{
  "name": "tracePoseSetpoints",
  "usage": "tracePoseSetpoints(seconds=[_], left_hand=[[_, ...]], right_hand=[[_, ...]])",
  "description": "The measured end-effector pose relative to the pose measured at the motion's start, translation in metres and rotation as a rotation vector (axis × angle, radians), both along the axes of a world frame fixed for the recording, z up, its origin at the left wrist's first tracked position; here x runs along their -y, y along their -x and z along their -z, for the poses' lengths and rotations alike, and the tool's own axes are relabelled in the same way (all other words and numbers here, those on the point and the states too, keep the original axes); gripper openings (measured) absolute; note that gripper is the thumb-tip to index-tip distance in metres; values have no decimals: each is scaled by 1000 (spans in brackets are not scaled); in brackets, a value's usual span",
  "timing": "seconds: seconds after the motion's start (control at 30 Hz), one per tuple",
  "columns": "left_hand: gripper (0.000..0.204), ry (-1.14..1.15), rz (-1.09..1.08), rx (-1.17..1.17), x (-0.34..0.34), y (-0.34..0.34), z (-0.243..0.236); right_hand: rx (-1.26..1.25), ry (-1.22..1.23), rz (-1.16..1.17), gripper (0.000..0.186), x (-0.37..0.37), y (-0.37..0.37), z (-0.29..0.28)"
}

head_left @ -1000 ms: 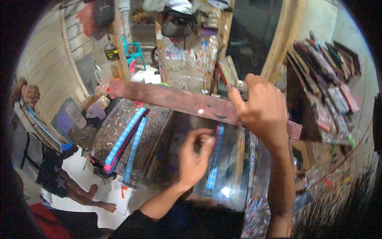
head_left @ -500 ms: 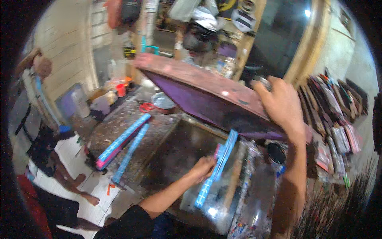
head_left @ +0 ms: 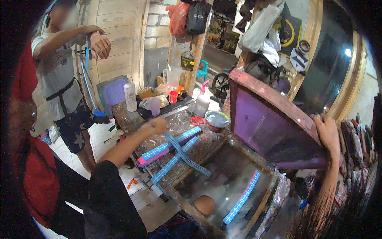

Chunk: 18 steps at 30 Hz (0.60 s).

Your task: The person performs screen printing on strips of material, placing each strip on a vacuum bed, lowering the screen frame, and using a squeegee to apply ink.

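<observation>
My right hand grips the upper right side of a wooden screen-printing frame with purple mesh, tilted up on edge over a dark glassy plate. My left hand is over the table to the left, its fingers curled and mostly hidden. A limp blue strip with white marks runs out from beside it, crossing another blue strip. Behind these lies a blue strip stack with pink edges. One blue and pink strip lies flat on the plate's right part.
Red-handled scissors, a bowl of grey paste and a spray bottle stand behind the strips. A white bottle and red cup are farther back. Another person stands at the left. Wooden-handled tools are stacked right.
My left hand has moved left from the plate to the strips on the table, bringing a blue strip along. The frame is tilted up more steeply, and the view has shifted left.
</observation>
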<state>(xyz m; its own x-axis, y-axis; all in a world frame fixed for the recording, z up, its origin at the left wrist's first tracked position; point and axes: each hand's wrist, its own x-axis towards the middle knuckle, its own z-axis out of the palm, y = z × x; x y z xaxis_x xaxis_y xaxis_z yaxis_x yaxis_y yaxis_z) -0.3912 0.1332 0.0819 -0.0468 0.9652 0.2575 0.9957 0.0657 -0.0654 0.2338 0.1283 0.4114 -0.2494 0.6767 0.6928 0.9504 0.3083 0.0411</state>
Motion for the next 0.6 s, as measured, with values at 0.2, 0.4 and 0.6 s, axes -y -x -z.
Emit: tracePoseSetpoints(seconds=[0.2, 0.4, 0.6], left_hand=[[10, -289, 358, 55, 68, -140, 15], [42, 100, 1473, 763, 204, -526, 98], [63, 39, 1566, 645, 207, -646, 103]], right_hand=[[379, -14, 6, 24, 10, 3, -13], [490, -156, -86, 25, 29, 15, -16], [258, -64, -57, 32, 31, 7, 1]])
